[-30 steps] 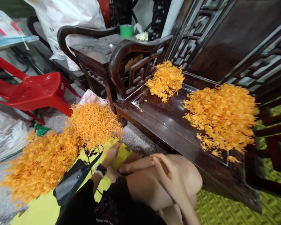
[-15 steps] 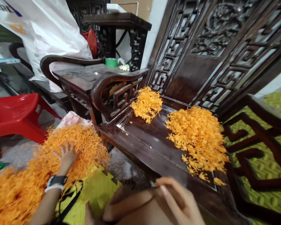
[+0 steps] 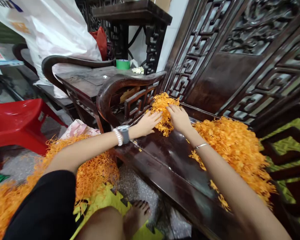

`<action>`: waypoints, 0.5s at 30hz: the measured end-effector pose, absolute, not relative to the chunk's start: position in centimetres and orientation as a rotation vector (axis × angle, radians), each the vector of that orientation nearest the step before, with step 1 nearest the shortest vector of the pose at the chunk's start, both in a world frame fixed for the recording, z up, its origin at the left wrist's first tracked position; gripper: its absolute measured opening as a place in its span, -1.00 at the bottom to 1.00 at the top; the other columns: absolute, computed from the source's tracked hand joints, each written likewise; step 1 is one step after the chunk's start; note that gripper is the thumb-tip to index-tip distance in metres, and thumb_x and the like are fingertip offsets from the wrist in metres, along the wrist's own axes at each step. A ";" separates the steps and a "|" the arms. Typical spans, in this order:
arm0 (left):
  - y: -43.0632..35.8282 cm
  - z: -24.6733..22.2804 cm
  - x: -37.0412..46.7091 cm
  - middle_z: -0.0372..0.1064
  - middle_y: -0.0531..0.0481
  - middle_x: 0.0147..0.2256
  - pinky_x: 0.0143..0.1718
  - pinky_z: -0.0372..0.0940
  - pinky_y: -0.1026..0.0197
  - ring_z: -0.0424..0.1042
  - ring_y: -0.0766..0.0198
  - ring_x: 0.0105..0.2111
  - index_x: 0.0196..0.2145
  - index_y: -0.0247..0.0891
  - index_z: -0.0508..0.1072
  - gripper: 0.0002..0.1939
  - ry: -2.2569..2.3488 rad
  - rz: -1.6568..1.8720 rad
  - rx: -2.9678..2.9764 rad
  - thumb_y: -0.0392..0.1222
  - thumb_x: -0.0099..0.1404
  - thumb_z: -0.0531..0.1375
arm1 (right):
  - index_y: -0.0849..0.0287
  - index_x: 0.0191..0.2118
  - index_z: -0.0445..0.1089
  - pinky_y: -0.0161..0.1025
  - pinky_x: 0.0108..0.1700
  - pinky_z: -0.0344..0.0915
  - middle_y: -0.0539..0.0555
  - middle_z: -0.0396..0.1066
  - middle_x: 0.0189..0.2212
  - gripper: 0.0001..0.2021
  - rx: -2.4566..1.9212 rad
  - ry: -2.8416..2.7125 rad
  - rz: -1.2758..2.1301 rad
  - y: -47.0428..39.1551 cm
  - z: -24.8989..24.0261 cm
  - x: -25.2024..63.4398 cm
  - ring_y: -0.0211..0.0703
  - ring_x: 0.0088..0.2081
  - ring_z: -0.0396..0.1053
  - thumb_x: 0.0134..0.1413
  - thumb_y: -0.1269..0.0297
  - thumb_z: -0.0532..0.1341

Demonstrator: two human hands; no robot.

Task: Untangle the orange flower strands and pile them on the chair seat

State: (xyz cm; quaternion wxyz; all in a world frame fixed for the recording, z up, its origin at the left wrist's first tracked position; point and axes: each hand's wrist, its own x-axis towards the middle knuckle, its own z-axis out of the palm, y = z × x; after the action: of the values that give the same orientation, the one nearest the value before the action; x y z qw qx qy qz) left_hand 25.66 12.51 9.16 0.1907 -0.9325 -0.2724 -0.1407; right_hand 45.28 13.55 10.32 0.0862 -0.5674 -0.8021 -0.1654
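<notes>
My left hand (image 3: pixel 147 124) reaches across to the small heap of orange flower-like pieces (image 3: pixel 164 101) on the dark wooden bench (image 3: pixel 162 160). Its fingers are stretched out along the heap's near left side. On the opposite side my right hand (image 3: pixel 180 120) touches the same heap, its fingers extended and slightly bent, the tips partly buried among the pieces. No piece is visibly gripped by either hand. A bigger heap of the orange pieces (image 3: pixel 235 146) lies on the bench beside my right forearm. Under my left arm spreads a large mass of stringy orange pieces (image 3: pixel 100 176).
The bench has a curved armrest (image 3: pixel 106 96) and a carved backrest (image 3: pixel 230 76). A red plastic stool (image 3: pixel 17 123) stands at left. Behind are a big white sack (image 3: pixel 62 36) and a green tape roll (image 3: pixel 123 64) on a side table. A yellow foam mat (image 3: pixel 102 200) lies below.
My left hand has left the stringy mass on the floor and moved up right to the small heap. My right hand has gone from near my lap forward to that heap.
</notes>
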 end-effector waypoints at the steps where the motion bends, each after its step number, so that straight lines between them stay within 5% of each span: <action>1: 14.0 8.5 26.8 0.25 -0.30 0.17 0.25 0.01 -0.10 0.21 -0.01 0.18 0.04 -0.45 0.41 -0.65 -0.732 -0.329 -2.620 -0.28 0.33 0.11 | 0.36 0.23 0.18 0.11 0.25 0.00 0.27 0.10 0.27 -0.49 -1.664 -2.454 -0.504 14.3 10.2 45.5 0.11 0.29 0.02 0.15 0.54 -0.08; 6: 15.7 6.5 27.2 0.50 -0.06 -0.09 0.21 0.12 0.04 0.42 0.24 -0.04 -0.15 -0.29 0.51 -0.72 -0.649 -0.645 -2.677 -0.35 0.38 0.01 | 0.15 0.26 0.17 0.23 0.29 -0.10 0.11 0.07 0.30 -0.47 -1.713 -2.575 -0.496 19.5 8.0 48.2 0.09 0.33 -0.05 0.15 0.35 0.05; 15: 11.9 12.2 20.7 0.55 -0.06 -0.21 -0.08 0.39 0.21 0.51 0.27 -0.18 -0.21 -0.31 0.54 -0.73 -0.957 -1.850 -2.413 -0.20 0.39 0.05 | 0.31 0.36 -0.10 0.21 0.19 0.13 0.24 -0.21 0.37 -0.41 -2.108 -2.048 -0.364 26.6 2.4 52.9 0.10 0.33 -0.05 0.25 0.28 -0.20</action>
State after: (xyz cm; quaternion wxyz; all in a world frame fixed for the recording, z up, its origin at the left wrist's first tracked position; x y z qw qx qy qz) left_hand 20.75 11.91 12.25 -0.0229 -0.7568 -0.3001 -0.5802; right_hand 52.92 26.57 2.45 0.0900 -0.7090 -0.6887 -0.1223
